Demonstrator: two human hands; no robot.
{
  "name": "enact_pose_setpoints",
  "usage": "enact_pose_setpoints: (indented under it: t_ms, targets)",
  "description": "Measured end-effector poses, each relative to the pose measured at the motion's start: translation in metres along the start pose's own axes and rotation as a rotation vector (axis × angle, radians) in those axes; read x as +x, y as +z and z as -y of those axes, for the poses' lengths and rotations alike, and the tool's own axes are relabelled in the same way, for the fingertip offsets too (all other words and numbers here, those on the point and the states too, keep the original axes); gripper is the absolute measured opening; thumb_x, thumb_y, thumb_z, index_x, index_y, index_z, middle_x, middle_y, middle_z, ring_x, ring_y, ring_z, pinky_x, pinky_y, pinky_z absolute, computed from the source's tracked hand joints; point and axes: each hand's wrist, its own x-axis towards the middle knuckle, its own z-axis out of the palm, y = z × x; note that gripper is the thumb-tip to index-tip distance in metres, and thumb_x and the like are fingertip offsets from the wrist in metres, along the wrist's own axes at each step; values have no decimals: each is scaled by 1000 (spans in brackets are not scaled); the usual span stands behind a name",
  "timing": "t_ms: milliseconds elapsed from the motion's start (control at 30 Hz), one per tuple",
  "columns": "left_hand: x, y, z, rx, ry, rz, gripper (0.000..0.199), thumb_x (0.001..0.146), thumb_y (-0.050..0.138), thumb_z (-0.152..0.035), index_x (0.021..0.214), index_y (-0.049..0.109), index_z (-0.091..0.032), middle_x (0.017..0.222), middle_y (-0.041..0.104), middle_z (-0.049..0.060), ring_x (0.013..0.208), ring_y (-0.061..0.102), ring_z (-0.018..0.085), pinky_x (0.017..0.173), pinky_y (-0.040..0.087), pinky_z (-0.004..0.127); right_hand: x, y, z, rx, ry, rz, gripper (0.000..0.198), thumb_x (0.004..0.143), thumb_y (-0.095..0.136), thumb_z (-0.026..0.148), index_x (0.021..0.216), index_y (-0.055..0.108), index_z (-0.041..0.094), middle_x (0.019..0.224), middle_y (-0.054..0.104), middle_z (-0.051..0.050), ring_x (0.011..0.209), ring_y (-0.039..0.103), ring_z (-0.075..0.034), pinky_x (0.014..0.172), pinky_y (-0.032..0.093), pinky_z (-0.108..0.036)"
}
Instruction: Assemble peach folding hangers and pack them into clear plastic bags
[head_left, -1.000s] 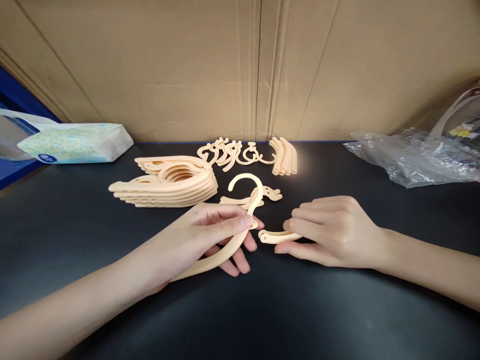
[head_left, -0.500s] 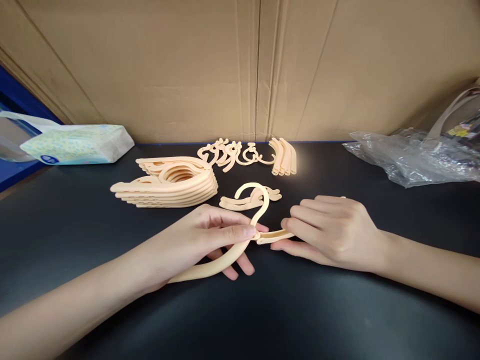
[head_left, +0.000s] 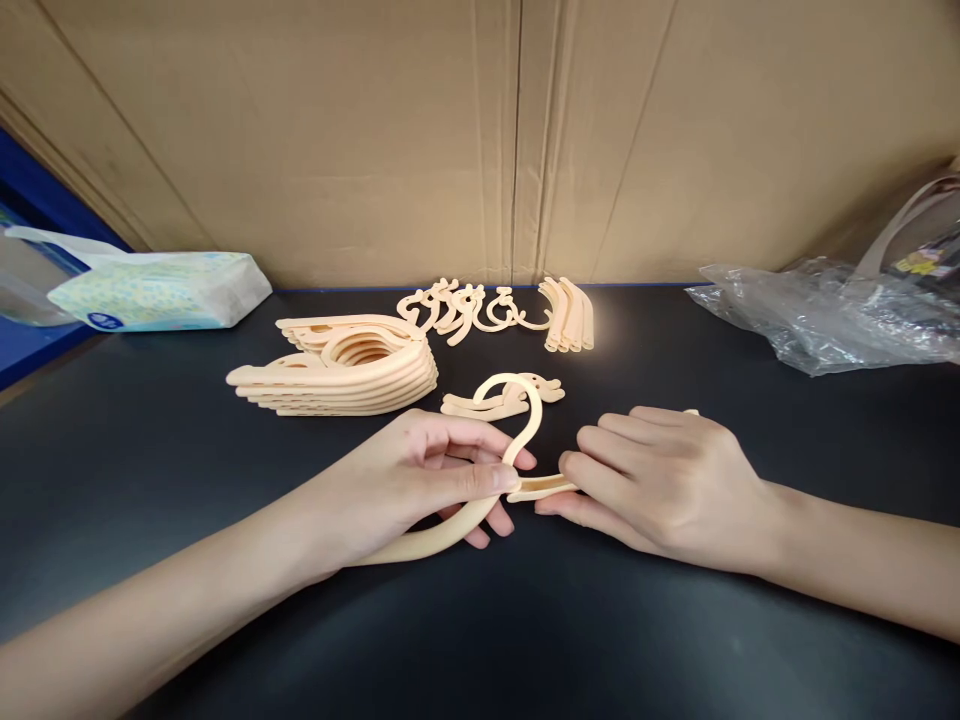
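Above the dark table, my left hand pinches a cream plastic clothes hanger where its curved hook meets the arm. The hook rises above the thumb, and one arm runs down beneath the palm. My right hand is closed on a hanger arm piece, whose grooved inner side faces up. The piece's near end lies at the joint under my left thumb; whether it is locked in there I cannot tell. Behind the hook lie a few loose hanger parts.
A stack of folded hangers stands on the left of the black table. Loose hooks and several arm pieces lie along the back by a cardboard wall. A tissue pack is far left, a clear plastic bag far right.
Both hands and the held hanger parts have dropped slightly lower in view. My left hand has shifted a little to the right, and the arm piece's end sits closer under its thumb.
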Motion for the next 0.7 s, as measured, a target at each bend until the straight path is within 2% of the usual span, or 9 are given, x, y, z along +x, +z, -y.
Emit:
enact_pose_setpoints:
  t_ms: [200, 400, 567, 700]
  targets:
    - [1, 0, 1, 33, -4, -14, 11, 92, 68, -23, 89, 76, -16, 77, 76, 0, 71, 71, 10, 66, 60, 14, -1, 1, 0, 21, -5, -6, 46, 101, 51, 40, 60, 54, 19, 52, 47, 4, 48, 37, -11, 49, 27, -27]
    - [0, 1, 5, 52, 13, -19, 11, 91, 69, -25, 94, 77, -18, 77, 76, -1, 70, 71, 9, 65, 59, 13, -1, 2, 0, 48, -7, 3, 46, 102, 50, 39, 61, 54, 19, 52, 47, 5, 46, 38, -11, 49, 28, -28]
    - [-3, 6, 1, 72, -6, -73, 13, 90, 70, -24, 99, 78, -21, 75, 76, -2, 68, 69, 8, 65, 57, 11, -1, 0, 2, 119, 21, 29, 46, 104, 46, 38, 63, 55, 19, 53, 50, 5, 46, 41, -10, 50, 29, -28]
    - [-2, 5, -1, 67, -20, -43, 16, 90, 69, -25, 102, 79, -24, 75, 76, -3, 67, 68, 7, 63, 55, 10, 0, -1, 2, 167, 46, 37, 48, 104, 45, 39, 61, 55, 20, 51, 50, 5, 45, 40, -10, 49, 28, -28]
